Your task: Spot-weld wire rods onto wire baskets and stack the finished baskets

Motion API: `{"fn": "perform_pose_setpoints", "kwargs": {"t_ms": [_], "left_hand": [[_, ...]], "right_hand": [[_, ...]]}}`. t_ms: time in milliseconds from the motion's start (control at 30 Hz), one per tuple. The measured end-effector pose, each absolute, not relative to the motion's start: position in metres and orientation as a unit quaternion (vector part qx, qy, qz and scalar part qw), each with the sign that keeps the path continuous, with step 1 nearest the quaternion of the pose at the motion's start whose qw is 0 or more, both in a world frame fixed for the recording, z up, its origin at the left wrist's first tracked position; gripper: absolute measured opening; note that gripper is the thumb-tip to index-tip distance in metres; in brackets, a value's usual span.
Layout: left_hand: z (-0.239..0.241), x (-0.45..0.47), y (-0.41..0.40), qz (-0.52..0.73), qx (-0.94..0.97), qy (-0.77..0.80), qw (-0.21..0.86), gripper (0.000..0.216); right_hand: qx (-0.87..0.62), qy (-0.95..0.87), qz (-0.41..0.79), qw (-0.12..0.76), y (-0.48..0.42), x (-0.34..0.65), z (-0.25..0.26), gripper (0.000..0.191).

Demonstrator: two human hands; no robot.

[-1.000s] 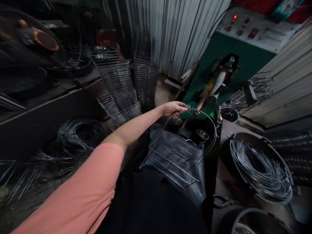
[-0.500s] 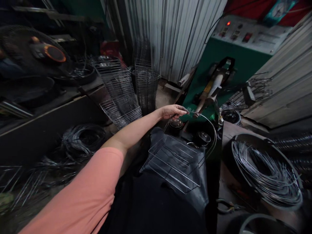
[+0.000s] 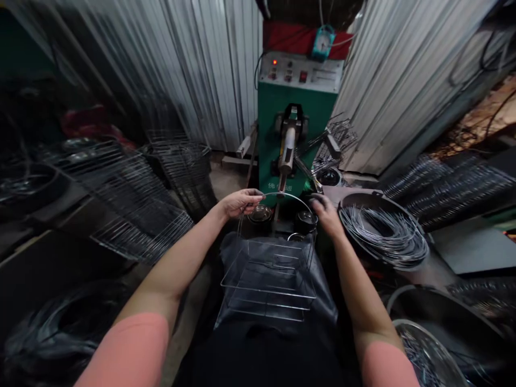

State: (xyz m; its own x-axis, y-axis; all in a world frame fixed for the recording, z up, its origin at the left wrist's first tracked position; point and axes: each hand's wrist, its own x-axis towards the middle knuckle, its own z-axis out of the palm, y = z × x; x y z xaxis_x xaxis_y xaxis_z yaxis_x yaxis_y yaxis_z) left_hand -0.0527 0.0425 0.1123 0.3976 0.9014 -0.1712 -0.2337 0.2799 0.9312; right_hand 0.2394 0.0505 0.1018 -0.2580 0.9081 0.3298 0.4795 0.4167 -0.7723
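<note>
Between thumb and fingers, my left hand (image 3: 244, 202) pinches the upper left of a thin curved wire hoop (image 3: 292, 198). My right hand (image 3: 325, 216) is at the hoop's right side, its fingers curled in against the wire and slightly blurred. On my lap, over a dark apron (image 3: 322, 301), lies a rectangular wire frame (image 3: 266, 293) with several crossbars. The hoop rises over the frame's far side; whether the two are joined I cannot tell. The hoop's top passes just in front of the lower electrode (image 3: 285, 183) of a green machine (image 3: 268, 118).
Coiled wires (image 3: 387, 236) fill a round tray on the right. Nearer are a dark basin (image 3: 439, 306) and a bowl of small metal pieces (image 3: 423, 349). Stacked wire racks (image 3: 141, 215) stand on the left, with a blurred wire coil (image 3: 52, 328) below. Corrugated panels (image 3: 226, 70) form the back wall.
My view has turned right to face the machine. My right hand has come into view at the hoop's right side. My left hand still holds the hoop.
</note>
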Motion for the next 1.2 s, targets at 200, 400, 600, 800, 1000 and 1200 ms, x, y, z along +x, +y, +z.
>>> {"fn": "perform_pose_setpoints", "kwargs": {"t_ms": [200, 400, 600, 800, 1000, 1200], "left_hand": [[0.119, -0.066, 0.051, 0.387, 0.431, 0.392, 0.715, 0.029], [0.136, -0.070, 0.080, 0.357, 0.442, 0.411, 0.713, 0.036], [0.094, -0.055, 0.083, 0.310, 0.505, 0.475, 0.651, 0.047], [0.077, -0.052, 0.087, 0.250, 0.641, 0.478, 0.546, 0.044], [0.069, -0.045, 0.100, 0.234, 0.708, 0.506, 0.433, 0.039], [0.060, -0.036, 0.120, 0.250, 0.746, 0.509, 0.350, 0.034]], "right_hand": [[-0.442, -0.759, 0.239, 0.414, 0.064, 0.201, 0.106, 0.035], [-0.474, -0.822, 0.119, 0.293, 0.088, 0.196, 0.119, 0.020], [-0.529, -0.828, 0.124, 0.141, 0.086, 0.193, 0.085, 0.025], [-0.507, -0.824, 0.187, 0.173, 0.096, 0.198, 0.061, 0.028], [-0.493, -0.822, 0.197, 0.207, 0.110, 0.203, 0.050, 0.027], [-0.493, -0.818, 0.194, 0.222, 0.124, 0.210, 0.044, 0.027]]}}
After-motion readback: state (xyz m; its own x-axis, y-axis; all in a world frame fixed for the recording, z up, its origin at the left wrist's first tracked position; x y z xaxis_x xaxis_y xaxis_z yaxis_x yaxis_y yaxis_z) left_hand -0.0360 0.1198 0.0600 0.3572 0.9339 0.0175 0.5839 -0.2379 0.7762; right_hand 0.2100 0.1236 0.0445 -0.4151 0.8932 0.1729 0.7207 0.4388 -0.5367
